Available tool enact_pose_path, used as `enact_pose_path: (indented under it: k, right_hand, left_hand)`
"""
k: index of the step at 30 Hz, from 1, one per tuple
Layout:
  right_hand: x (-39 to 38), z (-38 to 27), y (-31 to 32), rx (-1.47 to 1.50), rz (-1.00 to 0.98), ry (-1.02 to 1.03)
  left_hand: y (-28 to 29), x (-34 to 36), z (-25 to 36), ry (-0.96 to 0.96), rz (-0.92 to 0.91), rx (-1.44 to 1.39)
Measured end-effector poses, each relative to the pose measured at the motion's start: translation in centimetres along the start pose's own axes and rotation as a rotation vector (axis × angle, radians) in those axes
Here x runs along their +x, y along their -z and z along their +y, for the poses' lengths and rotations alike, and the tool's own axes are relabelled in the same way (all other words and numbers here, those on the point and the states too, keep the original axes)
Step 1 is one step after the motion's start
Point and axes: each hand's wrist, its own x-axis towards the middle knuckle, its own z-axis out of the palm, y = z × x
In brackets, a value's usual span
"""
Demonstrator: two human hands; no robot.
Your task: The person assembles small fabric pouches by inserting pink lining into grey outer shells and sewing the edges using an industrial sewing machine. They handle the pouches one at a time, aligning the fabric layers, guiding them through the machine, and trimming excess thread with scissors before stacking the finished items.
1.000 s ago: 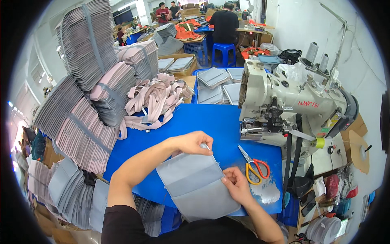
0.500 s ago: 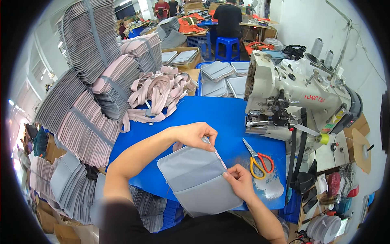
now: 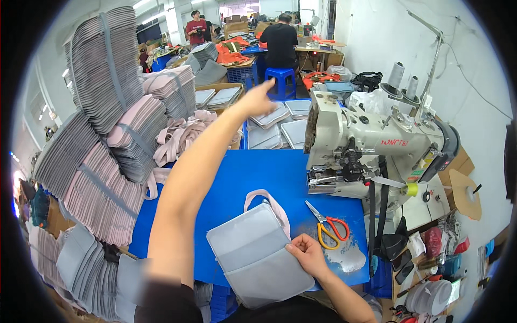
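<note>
Here, the right hand (image 3: 307,254) is closed, pinching the side edge of a flat grey pouch (image 3: 257,248) between thumb and fingers. The pouch is at the near edge of the blue bench (image 3: 237,172), with a pink strap (image 3: 279,209) looping up at its top. The left hand (image 3: 259,100) is stretched far out, in front of a blue bin (image 3: 245,135) of grey pouches; it is blurry, so I cannot tell how wide it is. Scissors (image 3: 330,229) with red and yellow handles lie near a big sewing machine (image 3: 377,129). Tall tied stacks (image 3: 102,188) stand on the left. Farther back, a person in black (image 3: 279,46) sits on a blue stool (image 3: 281,81).
</note>
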Motion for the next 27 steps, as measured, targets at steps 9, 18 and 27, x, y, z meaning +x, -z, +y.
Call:
enact_pose_path:
  k: [9, 18, 27]
  right_hand:
    - [-0.5, -1.3, -0.7, 0.072, 0.014, -0.078]
    - [1.4, -0.9, -1.0, -0.006, -0.106, -0.008]
    - [2.4, -1.2, -1.0, -0.016, -0.103, 0.029]
  left_hand:
    - [-0.8, 4.3, 1.7, 0.197, -0.026, 0.205]
    - [-13.2, -21.1, 2.7, -0.389, -0.845, -0.024]
    - [-9.8, -20.1, 3.7, -0.278, -1.067, 0.161]
